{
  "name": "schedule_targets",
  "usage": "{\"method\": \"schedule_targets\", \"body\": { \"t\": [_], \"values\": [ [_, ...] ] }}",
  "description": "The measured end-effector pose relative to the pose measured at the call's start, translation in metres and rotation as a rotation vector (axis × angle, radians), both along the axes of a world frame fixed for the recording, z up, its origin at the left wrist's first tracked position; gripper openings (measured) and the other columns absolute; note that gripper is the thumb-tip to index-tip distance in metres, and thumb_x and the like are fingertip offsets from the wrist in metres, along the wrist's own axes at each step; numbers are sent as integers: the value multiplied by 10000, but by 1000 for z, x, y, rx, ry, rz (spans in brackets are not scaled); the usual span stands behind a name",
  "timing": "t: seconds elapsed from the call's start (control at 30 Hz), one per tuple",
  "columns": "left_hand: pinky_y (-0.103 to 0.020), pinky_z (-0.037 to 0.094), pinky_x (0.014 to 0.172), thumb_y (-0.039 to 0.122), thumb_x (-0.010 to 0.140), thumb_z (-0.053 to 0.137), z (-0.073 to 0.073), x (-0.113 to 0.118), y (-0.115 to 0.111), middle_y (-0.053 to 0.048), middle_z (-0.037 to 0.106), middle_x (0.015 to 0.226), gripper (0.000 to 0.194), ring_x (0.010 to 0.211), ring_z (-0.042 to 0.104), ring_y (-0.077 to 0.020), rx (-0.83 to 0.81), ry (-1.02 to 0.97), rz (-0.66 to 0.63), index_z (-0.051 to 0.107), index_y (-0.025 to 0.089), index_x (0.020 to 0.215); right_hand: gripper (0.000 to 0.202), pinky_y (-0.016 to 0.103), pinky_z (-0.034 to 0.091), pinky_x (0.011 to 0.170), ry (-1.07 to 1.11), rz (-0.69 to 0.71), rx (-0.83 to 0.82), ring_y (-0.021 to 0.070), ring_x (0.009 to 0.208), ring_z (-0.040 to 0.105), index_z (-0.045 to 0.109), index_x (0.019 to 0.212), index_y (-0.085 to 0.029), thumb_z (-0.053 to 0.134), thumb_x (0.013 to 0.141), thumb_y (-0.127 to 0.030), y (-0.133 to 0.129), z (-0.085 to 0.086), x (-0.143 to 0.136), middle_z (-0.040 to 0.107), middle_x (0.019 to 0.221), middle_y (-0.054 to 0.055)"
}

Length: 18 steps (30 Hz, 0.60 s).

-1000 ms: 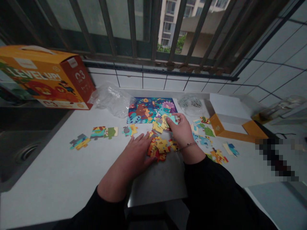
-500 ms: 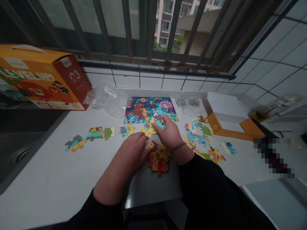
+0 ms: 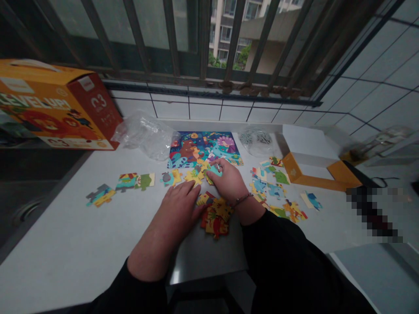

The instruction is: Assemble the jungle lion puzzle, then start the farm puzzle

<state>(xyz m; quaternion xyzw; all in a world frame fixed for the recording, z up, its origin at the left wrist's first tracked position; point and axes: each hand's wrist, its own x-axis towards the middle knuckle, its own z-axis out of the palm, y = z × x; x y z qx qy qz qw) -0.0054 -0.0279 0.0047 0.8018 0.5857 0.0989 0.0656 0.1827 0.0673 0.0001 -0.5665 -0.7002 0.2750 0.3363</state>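
My right hand (image 3: 227, 179) pinches a teal-and-yellow jigsaw puzzle piece (image 3: 214, 170) between thumb and fingers. Just in front of it are yellow puzzle pieces (image 3: 193, 176), partly overlapping the held one in view. My left hand (image 3: 181, 201) lies low over the counter, fingers stretched forward and thumb apart, its fingertips close to those yellow pieces. Between my two hands sits a heap of red and yellow puzzle pieces (image 3: 215, 220), its left edge near my left thumb. Behind the hands lies a colourful forest-animal picture (image 3: 204, 146), partly covered by the pieces.
Puzzle pieces lie at the left (image 3: 101, 195), with joined ones (image 3: 135, 180) beyond. More pieces (image 3: 275, 190) spread right. Clear plastic bags (image 3: 147, 135) rest at the back. An orange box (image 3: 55, 109) stands at left, an open carton (image 3: 322, 174) at right. Barred window behind.
The yellow pieces in front of my hands have shifted slightly left. My right hand, still pinching its piece, has moved a little to the left too. My left hand has barely moved.
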Motion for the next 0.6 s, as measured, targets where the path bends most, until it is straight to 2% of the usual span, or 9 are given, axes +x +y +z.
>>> {"method": "schedule_targets", "body": {
  "t": [0.13, 0.27, 0.37, 0.47, 0.6],
  "values": [
    [-683, 445, 1241, 453, 1046, 704, -6, -1, -2, -237, 636, 1610, 572, 1483, 589, -457, -2, 17, 32, 628, 154, 1528, 276, 432, 571, 989, 42, -82, 57, 294, 1116, 744, 719, 1228, -271, 742, 981, -393, 2, 3, 7, 801, 1192, 69],
    [-683, 461, 1207, 438, 1046, 703, -9, -5, -6, -217, 670, 1563, 504, 1419, 620, -443, 86, 31, 112, 646, 198, 1486, 285, 434, 576, 978, 39, -143, 103, 307, 1118, 739, 709, 1246, -256, 688, 1005, -408, 5, 6, 16, 802, 1183, 86],
    [-672, 475, 1183, 455, 1037, 716, -8, -8, -6, -215, 684, 1528, 484, 1375, 634, -441, 119, 56, 159, 657, 205, 1448, 254, 440, 572, 969, -59, -40, 47, 313, 1088, 742, 717, 1230, -253, 682, 1019, -389, 4, 6, 16, 802, 1152, 90],
    [-682, 474, 1188, 446, 1045, 698, -6, -9, -4, -254, 675, 1513, 485, 1377, 631, -459, 86, 54, 148, 667, 152, 1428, 246, 452, 565, 980, -161, 68, 14, 323, 1101, 737, 724, 1238, -245, 697, 1021, -357, 2, 3, 13, 799, 1168, 104],
    [-712, 429, 1246, 371, 1051, 680, -6, -6, 0, -256, 605, 1633, 481, 1492, 569, -465, 37, -6, 83, 650, 145, 1475, 194, 437, 540, 1055, -190, 20, 118, 302, 1178, 701, 739, 1175, -221, 689, 998, -285, 3, 3, 14, 767, 1240, 123]
  ]
}}
